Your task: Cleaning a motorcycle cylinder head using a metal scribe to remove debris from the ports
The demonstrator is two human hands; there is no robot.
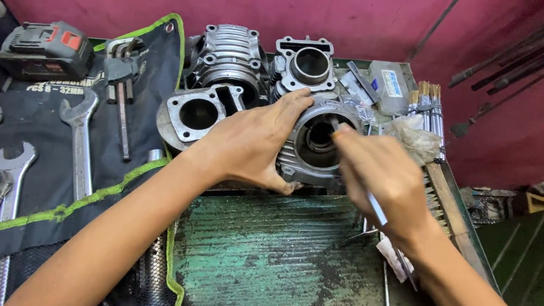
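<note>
At table centre, left hand is gripping the engine cylinder, bore facing up. Right hand, just right of it, is pinching a thin tool, tip angling into the bore.

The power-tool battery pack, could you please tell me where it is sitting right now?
In the head view, the battery pack sits at the far left by the pink wall, at the top of the dark tool roll, left of the hex keys.

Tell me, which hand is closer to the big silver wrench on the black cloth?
Left. The left hand grips the engine cylinder, nearer the wrench; the right hand is beyond the cylinder.
</note>
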